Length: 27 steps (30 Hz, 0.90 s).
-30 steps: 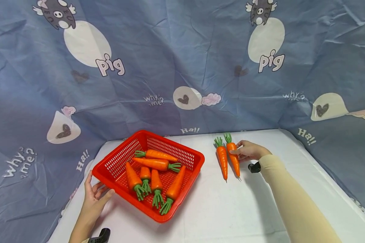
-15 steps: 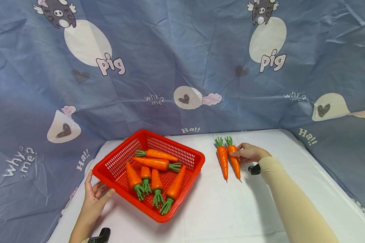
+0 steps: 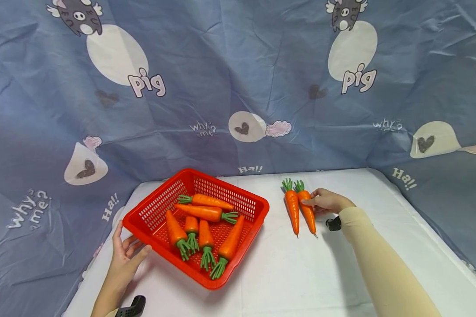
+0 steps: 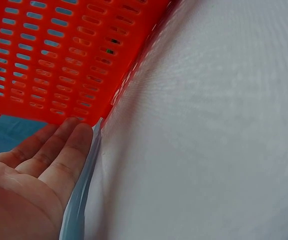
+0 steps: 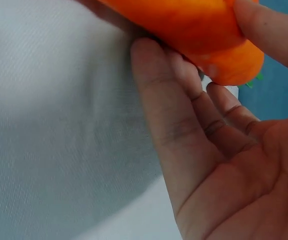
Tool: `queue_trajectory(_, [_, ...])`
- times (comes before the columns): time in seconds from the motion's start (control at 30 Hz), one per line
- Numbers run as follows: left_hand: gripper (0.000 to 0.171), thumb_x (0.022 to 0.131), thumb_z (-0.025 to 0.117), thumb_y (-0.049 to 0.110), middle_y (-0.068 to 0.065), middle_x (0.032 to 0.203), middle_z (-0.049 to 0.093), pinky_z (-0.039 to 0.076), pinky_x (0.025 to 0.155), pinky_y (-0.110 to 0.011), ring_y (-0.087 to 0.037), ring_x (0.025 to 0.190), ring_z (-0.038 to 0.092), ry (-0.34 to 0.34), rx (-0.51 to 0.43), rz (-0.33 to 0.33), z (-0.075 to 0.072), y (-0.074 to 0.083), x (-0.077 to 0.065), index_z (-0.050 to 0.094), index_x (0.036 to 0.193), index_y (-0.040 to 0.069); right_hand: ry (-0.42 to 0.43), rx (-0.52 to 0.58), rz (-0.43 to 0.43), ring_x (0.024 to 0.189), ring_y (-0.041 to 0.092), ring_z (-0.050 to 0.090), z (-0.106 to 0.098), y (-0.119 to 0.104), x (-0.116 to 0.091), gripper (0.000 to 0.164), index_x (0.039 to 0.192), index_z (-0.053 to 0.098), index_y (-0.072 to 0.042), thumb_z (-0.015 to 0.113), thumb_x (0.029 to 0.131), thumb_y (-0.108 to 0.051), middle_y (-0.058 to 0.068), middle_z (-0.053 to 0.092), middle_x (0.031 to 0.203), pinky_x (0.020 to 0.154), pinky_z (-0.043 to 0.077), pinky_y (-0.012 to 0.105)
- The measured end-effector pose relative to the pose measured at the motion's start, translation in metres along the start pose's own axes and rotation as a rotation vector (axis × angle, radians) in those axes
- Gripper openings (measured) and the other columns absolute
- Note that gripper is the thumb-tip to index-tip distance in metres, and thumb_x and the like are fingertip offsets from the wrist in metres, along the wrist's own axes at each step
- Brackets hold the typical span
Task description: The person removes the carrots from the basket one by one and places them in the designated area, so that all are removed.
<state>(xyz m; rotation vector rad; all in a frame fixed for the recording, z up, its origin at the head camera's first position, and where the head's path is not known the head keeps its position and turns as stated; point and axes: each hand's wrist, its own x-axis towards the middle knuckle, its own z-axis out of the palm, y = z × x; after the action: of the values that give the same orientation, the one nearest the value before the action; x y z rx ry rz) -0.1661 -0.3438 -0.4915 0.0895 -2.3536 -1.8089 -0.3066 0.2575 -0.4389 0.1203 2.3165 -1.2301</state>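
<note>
In the head view my right hand [image 3: 328,201] pinches an orange carrot [image 3: 307,214] with green leaf stubs, thumb on top. It lies close along the right side of another carrot [image 3: 292,208] on the white table. The right wrist view shows the thumb on the held carrot [image 5: 204,35] and the other fingers beneath and beside it. At the left, my left hand [image 3: 124,259] touches the outer corner of a red plastic basket [image 3: 246,259]. Its fairly straight fingers [image 4: 66,157] meet the lower edge of the slotted wall [image 4: 58,60] in the left wrist view.
Several carrots [image 3: 204,213] lie in the basket, pointing different ways. White cloth covers the table [image 3: 285,277]. A blue printed curtain [image 3: 206,88] rises behind it and along both sides. Dark bands [image 3: 132,307] sit at the wrists.
The right hand has brought its carrot slightly nearer to me, so its top now lines up with the neighbouring carrot's. The left hand and basket hold their place; the view shifts slightly.
</note>
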Motion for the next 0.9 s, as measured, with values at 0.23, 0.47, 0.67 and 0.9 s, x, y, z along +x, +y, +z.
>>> queue_trajectory(0.23, [0.113, 0.101, 0.074, 0.01, 0.01, 0.138, 0.048, 0.055, 0.085, -0.007, 0.015, 0.11, 0.059, 0.001, -0.035, 0.01, -0.0006, -0.0013, 0.0001, -0.01, 0.171, 0.033, -0.014, 0.037, -0.04, 0.081, 0.016, 0.056, 0.0009, 0.0014, 0.0004, 0.049, 0.13, 0.036, 0.002, 0.062, 0.11, -0.034, 0.006, 0.051, 0.091, 0.077, 0.058, 0.028])
queue_trajectory(0.47, [0.113, 0.101, 0.075, 0.011, 0.02, 0.132, 0.048, 0.053, 0.085, -0.006, 0.016, 0.11, 0.058, 0.0, -0.015, 0.012, -0.0033, -0.0006, -0.0011, -0.011, 0.171, 0.036, -0.029, 0.03, -0.069, 0.082, 0.014, 0.054, 0.0006, 0.0028, 0.0026, 0.048, 0.13, 0.036, 0.002, 0.058, 0.112, -0.037, 0.002, 0.05, 0.085, 0.077, 0.054, 0.025])
queue_trajectory(0.67, [0.113, 0.101, 0.074, 0.008, 0.019, 0.133, 0.049, 0.055, 0.086, -0.007, 0.016, 0.111, 0.059, -0.016, -0.038, 0.022, -0.003, 0.0017, -0.0009, -0.011, 0.171, 0.033, -0.04, 0.037, -0.083, 0.085, 0.014, 0.058, 0.0001, 0.0057, 0.0023, 0.051, 0.133, 0.036, 0.004, 0.056, 0.112, -0.039, 0.002, 0.051, 0.087, 0.08, 0.057, 0.025])
queue_trajectory(0.9, [0.113, 0.101, 0.074, 0.01, 0.016, 0.135, 0.047, 0.055, 0.086, -0.007, 0.017, 0.11, 0.058, -0.018, -0.022, 0.018, -0.0003, 0.0023, 0.0003, -0.011, 0.172, 0.03, -0.046, 0.083, -0.071, 0.085, 0.014, 0.058, -0.0009, 0.0073, 0.0009, 0.055, 0.135, 0.035, 0.005, 0.055, 0.112, -0.042, -0.001, 0.051, 0.084, 0.081, 0.061, 0.027])
